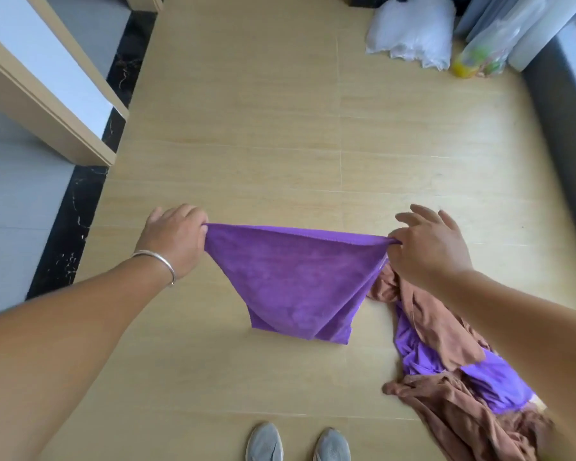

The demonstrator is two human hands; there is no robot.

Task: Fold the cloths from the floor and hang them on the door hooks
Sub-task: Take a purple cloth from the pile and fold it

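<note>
A purple cloth (293, 281) hangs stretched between my two hands above the wooden floor, doubled over with its lower edge sagging. My left hand (173, 239) grips its left top corner; a silver bangle sits on that wrist. My right hand (426, 247) pinches the right top corner between thumb and forefinger, the other fingers spread. On the floor to the right lies a heap of brown cloths (446, 331) mixed with another purple cloth (492, 377). No door hooks are in view.
A beige door frame (47, 104) and a black marble threshold (77, 207) run along the left. A crumpled plastic bag (413, 31) and a bag with yellow items (476, 61) lie at the back right. My grey shoes (296, 444) show at the bottom.
</note>
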